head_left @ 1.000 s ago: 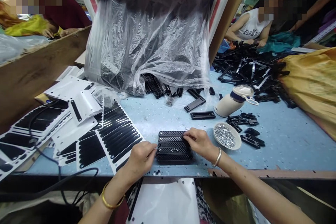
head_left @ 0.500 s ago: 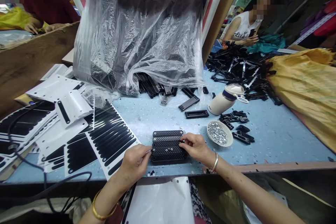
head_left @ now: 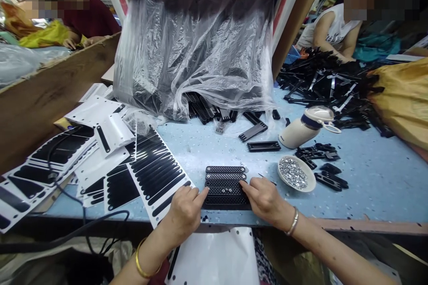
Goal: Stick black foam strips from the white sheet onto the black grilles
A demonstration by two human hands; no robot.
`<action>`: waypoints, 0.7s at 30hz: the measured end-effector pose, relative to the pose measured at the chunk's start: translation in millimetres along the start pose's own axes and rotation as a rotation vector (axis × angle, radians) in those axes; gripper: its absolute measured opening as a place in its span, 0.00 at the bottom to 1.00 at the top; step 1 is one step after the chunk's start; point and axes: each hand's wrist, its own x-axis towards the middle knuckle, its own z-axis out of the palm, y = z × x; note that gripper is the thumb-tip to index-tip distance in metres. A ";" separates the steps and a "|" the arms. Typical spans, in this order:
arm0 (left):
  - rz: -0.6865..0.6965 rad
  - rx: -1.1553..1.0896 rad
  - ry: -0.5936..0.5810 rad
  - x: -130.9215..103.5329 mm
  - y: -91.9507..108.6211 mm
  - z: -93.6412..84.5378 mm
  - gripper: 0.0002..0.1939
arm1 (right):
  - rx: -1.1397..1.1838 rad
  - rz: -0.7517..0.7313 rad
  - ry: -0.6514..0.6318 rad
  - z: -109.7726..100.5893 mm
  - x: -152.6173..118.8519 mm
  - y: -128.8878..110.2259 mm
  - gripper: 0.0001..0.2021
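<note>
Several black mesh-patterned bars lie side by side near the table's front edge, with small silver nuts or washers on some. My left hand is at their left side, its index finger stretched out to a bar's left end and the other fingers curled in. My right hand is closed at the right side, with its index fingertip touching a bar's right end. I see nothing held in either hand, though the thumbs are partly hidden. To the right stands a white bowl of small silver metal pieces.
Sheets of black strips cover the left. Behind, clear plastic drapes over more black bars. A white bottle, loose black parts and a yellow sack are at right. Two people sit beyond the table.
The view has shifted left, so things appear farther right. Both hands' pinching fingers have changed to index fingers pressed on the bar ends. The person at right has lowered their arms.
</note>
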 end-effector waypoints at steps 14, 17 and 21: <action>-0.030 0.044 -0.027 2.1 -1.5 8.2 0.28 | -0.015 -0.023 -0.042 1.4 -5.0 -2.4 0.16; -0.033 0.072 -0.036 7.9 -3.6 8.1 0.28 | 0.003 -0.012 -0.040 3.2 -6.1 -2.6 0.17; -0.022 0.029 -0.005 12.9 -7.5 7.4 0.27 | 0.003 -0.009 -0.013 4.3 -6.3 -2.7 0.16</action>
